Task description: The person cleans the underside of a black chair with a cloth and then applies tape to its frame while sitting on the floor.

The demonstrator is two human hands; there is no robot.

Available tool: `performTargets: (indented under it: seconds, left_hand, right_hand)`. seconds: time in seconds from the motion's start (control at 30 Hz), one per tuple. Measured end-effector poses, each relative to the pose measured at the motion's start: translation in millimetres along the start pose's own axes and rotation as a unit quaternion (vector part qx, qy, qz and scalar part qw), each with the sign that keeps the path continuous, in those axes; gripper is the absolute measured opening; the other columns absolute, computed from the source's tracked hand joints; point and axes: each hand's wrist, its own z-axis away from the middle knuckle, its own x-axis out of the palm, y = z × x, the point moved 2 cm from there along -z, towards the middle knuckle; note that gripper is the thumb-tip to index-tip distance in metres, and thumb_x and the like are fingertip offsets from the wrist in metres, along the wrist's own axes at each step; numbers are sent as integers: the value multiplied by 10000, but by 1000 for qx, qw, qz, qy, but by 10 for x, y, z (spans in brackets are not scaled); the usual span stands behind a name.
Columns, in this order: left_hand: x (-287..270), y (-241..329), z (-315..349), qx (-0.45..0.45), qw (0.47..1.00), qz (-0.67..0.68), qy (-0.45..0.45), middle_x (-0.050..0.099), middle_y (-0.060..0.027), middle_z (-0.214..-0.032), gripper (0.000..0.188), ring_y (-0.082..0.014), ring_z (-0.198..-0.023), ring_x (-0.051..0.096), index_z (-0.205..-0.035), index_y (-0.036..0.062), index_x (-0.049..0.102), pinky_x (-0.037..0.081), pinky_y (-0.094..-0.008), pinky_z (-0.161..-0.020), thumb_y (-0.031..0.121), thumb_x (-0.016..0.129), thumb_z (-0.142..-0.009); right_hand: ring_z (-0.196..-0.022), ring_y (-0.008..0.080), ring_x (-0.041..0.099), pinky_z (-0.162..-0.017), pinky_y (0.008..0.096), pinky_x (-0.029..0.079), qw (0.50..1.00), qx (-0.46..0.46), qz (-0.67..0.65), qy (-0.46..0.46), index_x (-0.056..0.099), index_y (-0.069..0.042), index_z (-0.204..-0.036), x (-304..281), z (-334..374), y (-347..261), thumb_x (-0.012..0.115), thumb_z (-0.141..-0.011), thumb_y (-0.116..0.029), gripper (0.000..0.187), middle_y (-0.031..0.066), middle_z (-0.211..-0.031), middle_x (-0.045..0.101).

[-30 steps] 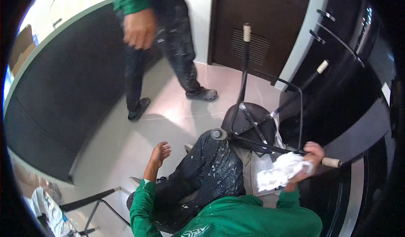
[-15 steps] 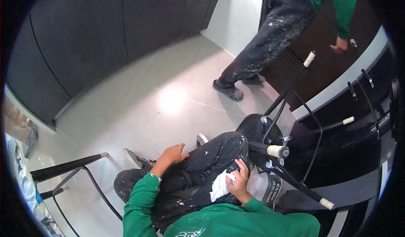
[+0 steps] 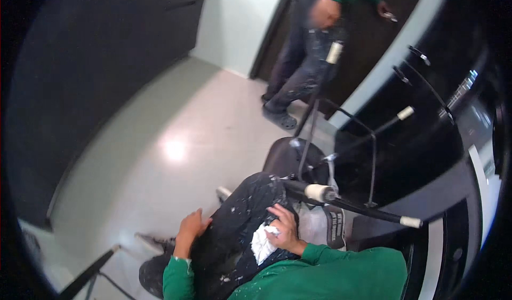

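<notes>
My right hand (image 3: 286, 231) rests on my right thigh, its thumb pinching a crumpled white cloth (image 3: 262, 245) against the palm side while some fingers stretch out over the dark trousers (image 3: 240, 214). My left hand (image 3: 192, 229) hangs beside my left leg with nothing in it, fingers loosely apart. Just beyond my right knee, an upturned black stool (image 3: 295, 158) lies with its legs pointing up and outward. One leg end with a pale wrapped tip (image 3: 320, 193) comes close to the knee. White marks spot the trousers.
Another person in paint-marked trousers (image 3: 306, 70) stands by a dark door (image 3: 368, 49), one hand at its handle. A clear plastic bag with dark print (image 3: 317, 228) lies near my right arm. Another black leg (image 3: 90, 273) shows at lower left. Dark cabinets (image 3: 106, 60) line the left.
My view has turned, so the stool and floor sit further left. The other person has turned and now reaches the door handle. My right hand still holds the cloth; my left has lowered slightly.
</notes>
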Motion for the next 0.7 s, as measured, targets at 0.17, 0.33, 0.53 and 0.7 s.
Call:
performTargets:
  seconds: [0.17,0.33,0.53,0.7]
  left_hand:
    - [-73,-29,56,-13,1000,-25,-2,659,-274,-1130,681,-431,-1072,633,-1296,-22,520,517,-504,-903,529,625,-909]
    - [-89,40,34,-16,999,-14,-27,663,-282,-1106,663,-441,-1043,641,-1244,-21,540,524,-512,-879,542,628,-904]
    - [-126,25,81,-13,1000,-7,-23,666,-285,-1092,647,-443,-1037,643,-1211,-30,549,526,-510,-876,540,619,-912]
    - [-122,-2,55,-44,997,20,-54,666,-290,-1093,663,-446,-1044,641,-1213,-33,550,522,-515,-888,554,612,-911]
  right_hand:
    - [-1348,395,458,-1073,503,364,1000,10,-26,1,624,-61,-761,26,42,17,773,-740,-211,213,165,-1384,563]
    - [-1358,371,454,-1067,496,377,1000,17,-18,0,622,-62,-750,-42,72,-2,769,-752,-227,221,158,-1384,562]
    - [-1351,372,462,-1069,491,374,1000,13,-19,8,634,-64,-759,-15,75,-14,776,-734,-215,210,157,-1379,571]
    - [-1343,372,472,-1064,490,379,1000,12,-13,5,636,-66,-765,-16,74,-26,781,-725,-214,211,149,-1372,579]
